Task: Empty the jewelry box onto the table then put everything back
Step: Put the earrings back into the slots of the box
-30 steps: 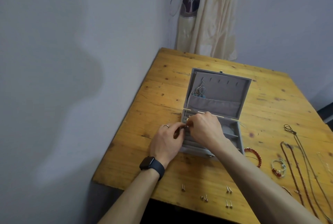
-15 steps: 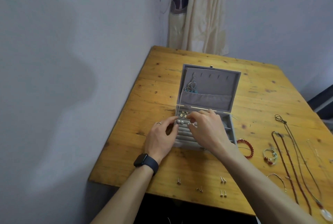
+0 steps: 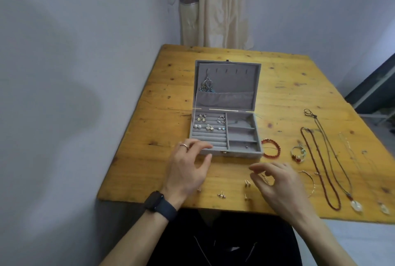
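Jewelry box (image 3: 239, 154) lid-up; left hand (image 3: 188, 169) relaxed at its front, right hand (image 3: 280, 182) loosely spread

jewelry box (image 3: 241, 155) mid table (image 3: 171, 103), lid (image 3: 233, 82) upright behind. earrings (image 3: 209, 127) in left rolls; dangle earring (image 3: 207, 85) on lid hook. bracelet (image 3: 278, 148) just right of box, necklaces (image 3: 356, 205) farther right. studs (image 3: 221, 195) before box, near table edge.
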